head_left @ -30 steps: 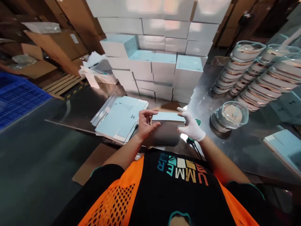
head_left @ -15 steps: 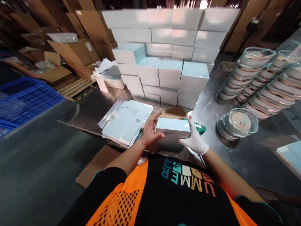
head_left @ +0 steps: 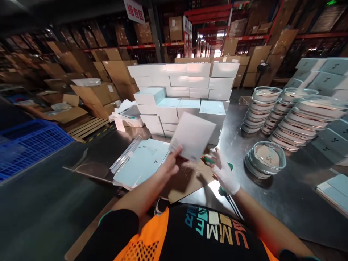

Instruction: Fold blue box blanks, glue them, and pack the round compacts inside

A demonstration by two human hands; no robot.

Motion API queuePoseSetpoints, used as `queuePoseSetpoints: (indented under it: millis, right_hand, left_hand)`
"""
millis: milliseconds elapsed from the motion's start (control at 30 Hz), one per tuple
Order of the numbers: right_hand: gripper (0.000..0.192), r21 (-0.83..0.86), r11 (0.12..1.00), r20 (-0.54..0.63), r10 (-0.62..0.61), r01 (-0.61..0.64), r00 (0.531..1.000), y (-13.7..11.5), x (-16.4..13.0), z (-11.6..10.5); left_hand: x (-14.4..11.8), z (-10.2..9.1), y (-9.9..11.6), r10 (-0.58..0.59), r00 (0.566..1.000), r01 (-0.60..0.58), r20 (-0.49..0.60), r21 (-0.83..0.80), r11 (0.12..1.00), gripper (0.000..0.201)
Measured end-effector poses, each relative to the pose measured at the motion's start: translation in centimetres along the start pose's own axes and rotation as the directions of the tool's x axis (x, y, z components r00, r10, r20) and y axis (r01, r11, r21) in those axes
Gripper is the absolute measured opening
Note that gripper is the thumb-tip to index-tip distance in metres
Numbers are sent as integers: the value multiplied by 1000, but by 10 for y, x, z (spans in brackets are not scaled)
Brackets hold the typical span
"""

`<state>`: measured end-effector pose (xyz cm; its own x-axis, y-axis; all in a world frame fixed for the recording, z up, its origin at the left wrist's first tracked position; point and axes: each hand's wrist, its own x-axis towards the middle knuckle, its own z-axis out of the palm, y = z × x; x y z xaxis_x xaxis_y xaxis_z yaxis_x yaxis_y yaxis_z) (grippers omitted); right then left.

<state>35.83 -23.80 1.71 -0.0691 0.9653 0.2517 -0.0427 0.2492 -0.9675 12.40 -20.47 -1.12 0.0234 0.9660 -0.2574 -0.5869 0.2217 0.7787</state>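
Stretching beneath the work, the dark metal tabletop (head_left: 293,192) bears a wall of white boxes (head_left: 179,80) at its far side; the front of that wall steps down unevenly, so a knock from a raised hand could probably shift one of its upper boxes. To the right rise tall stacks of glass containers (head_left: 307,119), leaning a little to the eye, with a shorter glass stack (head_left: 265,159) standing nearer; a wide swing of the right elbow might topple glass there, which seems the costliest mishap. At the left lies a pile of flat cartons (head_left: 144,159), loosely squared, and the left forearm passes so close over its near side that a sleeve or wrist could drag the top pieces askew. A brown cardboard sheet (head_left: 187,186) lies in front of the person. Above it, the held white box (head_left: 193,136) hangs tilted between the person and the wall, and the left hand (head_left: 171,163) has thumb and fingers closed on its near left corner only; with so little purchase, the box could twist or slip if it is heavy. The white-gloved right hand (head_left: 227,175) has its fingers partly curled about a green-and-orange tool (head_left: 230,166), though whether they grip it or merely rest against it cannot be told. A careless pull there could snag the dark cord (head_left: 233,206), and the tool's orange tip, lying just beneath the box, could mark its face if the box drops.
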Motion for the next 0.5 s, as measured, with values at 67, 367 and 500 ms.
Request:
queuePoseSetpoints:
  millis: [67,367,500]
  right_hand:
    - [104,-64,997,90,56,-51,994,17,-8,-8]
    - [68,-432,899,262,208,-79,942,89,-50,1]
    - [63,-434,899,306,207,-57,929,98,-52,-1]
  left_hand:
    - [30,18,50,133,990,-134,-45,-17,991,55]
    - [128,48,231,301,938,-283,-173,123,951,71]
    - [102,-18,203,420,873,-189,-250,619,762,94]
